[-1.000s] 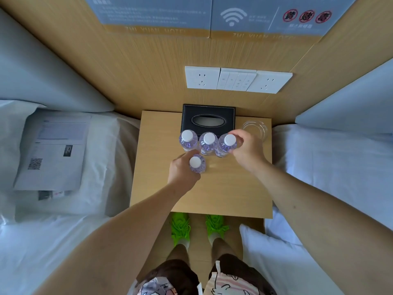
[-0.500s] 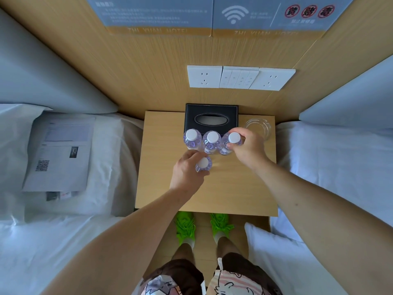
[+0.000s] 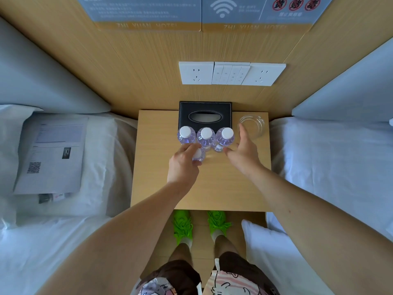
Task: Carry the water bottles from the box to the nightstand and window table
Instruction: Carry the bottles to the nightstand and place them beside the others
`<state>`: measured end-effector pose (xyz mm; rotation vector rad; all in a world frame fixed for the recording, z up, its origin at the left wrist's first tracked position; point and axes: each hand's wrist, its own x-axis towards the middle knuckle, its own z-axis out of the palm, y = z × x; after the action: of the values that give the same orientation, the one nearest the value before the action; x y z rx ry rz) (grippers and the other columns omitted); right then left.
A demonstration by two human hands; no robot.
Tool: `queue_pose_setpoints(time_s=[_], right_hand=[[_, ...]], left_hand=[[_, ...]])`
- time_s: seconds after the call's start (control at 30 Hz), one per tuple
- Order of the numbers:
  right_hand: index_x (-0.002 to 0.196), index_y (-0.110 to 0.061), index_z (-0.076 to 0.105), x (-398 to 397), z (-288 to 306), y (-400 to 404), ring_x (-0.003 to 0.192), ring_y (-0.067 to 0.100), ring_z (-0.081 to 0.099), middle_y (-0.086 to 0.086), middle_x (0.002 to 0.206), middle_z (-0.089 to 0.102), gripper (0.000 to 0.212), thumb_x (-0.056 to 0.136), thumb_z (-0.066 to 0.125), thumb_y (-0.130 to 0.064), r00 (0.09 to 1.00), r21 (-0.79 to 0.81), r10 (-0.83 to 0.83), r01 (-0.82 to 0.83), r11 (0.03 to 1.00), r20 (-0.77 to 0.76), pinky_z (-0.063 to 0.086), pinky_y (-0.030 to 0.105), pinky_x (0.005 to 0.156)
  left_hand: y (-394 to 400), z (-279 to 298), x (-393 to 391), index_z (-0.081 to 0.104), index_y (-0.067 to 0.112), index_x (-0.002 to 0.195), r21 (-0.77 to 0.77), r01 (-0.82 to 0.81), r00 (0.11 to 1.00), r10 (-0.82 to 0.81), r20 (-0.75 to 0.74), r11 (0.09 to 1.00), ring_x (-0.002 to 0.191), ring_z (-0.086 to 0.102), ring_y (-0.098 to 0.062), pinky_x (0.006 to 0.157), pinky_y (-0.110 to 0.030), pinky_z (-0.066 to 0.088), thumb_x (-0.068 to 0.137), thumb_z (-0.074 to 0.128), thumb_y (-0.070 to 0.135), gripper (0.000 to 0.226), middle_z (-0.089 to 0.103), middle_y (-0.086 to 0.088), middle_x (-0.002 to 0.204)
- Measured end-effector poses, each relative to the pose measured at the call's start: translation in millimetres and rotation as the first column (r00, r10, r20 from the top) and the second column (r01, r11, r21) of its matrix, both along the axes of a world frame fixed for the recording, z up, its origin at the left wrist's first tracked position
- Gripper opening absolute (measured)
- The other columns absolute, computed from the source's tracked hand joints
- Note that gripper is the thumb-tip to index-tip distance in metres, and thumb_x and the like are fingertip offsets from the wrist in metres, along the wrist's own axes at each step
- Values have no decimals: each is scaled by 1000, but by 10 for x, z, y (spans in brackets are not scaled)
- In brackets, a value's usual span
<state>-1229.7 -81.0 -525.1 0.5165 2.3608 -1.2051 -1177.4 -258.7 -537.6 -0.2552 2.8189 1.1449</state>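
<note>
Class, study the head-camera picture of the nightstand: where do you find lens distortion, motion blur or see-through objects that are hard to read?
Head view: wide-angle bending bows the wall signs and splays the beds outward; the left hand and the bottle it grips are slightly motion-smeared; the clear glass dish nearly melts into the nightstand; light is soft, with faint shadows.

- A single head-worn camera looks steeply down from above the nightstand (image 3: pixel 202 188), facing the wooden wall panel (image 3: pixel 148 71) behind it.
- The wide-angle lens bends the frame's edges; the beds (image 3: pixel 340 167) at either side splay outward.
- The person's forearms enter from the bottom, and the green shoes (image 3: pixel 182 226) show directly beneath, so the camera stands close over the tabletop.
- The signs (image 3: pixel 223 11) at the top edge are blurred, probably by lens distortion.
</note>
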Motion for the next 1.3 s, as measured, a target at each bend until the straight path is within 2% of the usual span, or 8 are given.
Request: queue_pose_setpoints(time_s=[0.23, 0.5, 0.6, 0.73, 0.93, 1.0, 1.1, 1.3], right_hand=[[163, -26, 18, 134, -72, 47, 143, 26, 45, 8, 158, 44, 96, 88, 77, -14, 999, 44, -23, 22, 999, 34, 46, 46, 112], [163, -28, 19, 181, 72, 25, 143, 27, 44, 7, 159, 41, 97, 85, 71, -2, 999, 23, -6, 5, 1000, 37, 44, 28, 96], [160, -25, 26, 174, 263, 16, 132, 31, 51, 11, 151, 48, 92, 81, 66, 0, 1000, 21, 12, -12, 1000, -2, 50, 36, 98], [158, -22, 34, 118, 570, -12, 139, 24, 46, 5, 158, 44, 85, 83, 69, -2, 996, 16, 62, -62, 998, -58, 43, 34, 108], [159, -23, 33, -65, 1228, -33, 125, 26, 57, 6, 153, 48, 90, 79, 68, 2, 975, 30, 93, -88, 996, -203, 46, 30, 90], [158, -24, 34, -123, 1504, -29, 117, 22, 58, 4, 155, 45, 90, 80, 70, 1, 959, 56, 96, -84, 995, -267, 46, 30, 87], [156, -18, 38, -148, 1899, -23, 138, 25, 47, 6, 157, 43, 83, 83, 74, -3, 919, 127, 132, -91, 988, -371, 43, 32, 107], [145, -15, 49, 100, 2622, 146, 130, 30, 51, 7, 146, 51, 71, 80, 78, -8, 853, 305, 137, 28, 952, -504, 44, 38, 102]], left_hand=[[-23, -5, -67, 73, 8, 117, -80, 72, 997, -74, -16, 994, 99, 56, -37, 77, -32, 37, 71, 81, -11, 50, 65, -14, 115], [-127, 138, -57, 63, 13, 131, -56, 80, 995, -76, 67, 995, 110, 55, -33, 85, -30, 37, 76, 86, 9, 60, 59, -12, 126], [-204, 311, -47, 62, 16, 133, -79, 70, 996, -66, 52, 994, 113, 56, -32, 86, -30, 39, 83, 82, 20, 54, 60, -9, 128], [-330, 662, -123, 64, 18, 131, -128, 25, 1000, -26, -7, 991, 113, 58, -31, 87, -30, 41, 87, 77, 29, 47, 62, -6, 128], [-356, 1373, -411, 65, 15, 131, -169, 34, 991, -55, -121, 985, 119, 54, -30, 95, -32, 41, 89, 75, 34, 48, 63, -8, 128], [-321, 1634, -523, 64, 15, 132, -187, 62, 981, -94, -171, 980, 122, 52, -30, 97, -33, 41, 89, 74, 34, 48, 61, -8, 130], [-244, 2029, -686, 64, 16, 132, -212, 117, 954, -169, -247, 970, 124, 51, -29, 97, -33, 40, 90, 73, 35, 47, 60, -6, 132], [24, 2755, -909, 58, 18, 140, -295, 323, 840, -416, -348, 899, 131, 46, -29, 102, -40, 42, 94, 68, 40, 52, 57, -6, 139]])
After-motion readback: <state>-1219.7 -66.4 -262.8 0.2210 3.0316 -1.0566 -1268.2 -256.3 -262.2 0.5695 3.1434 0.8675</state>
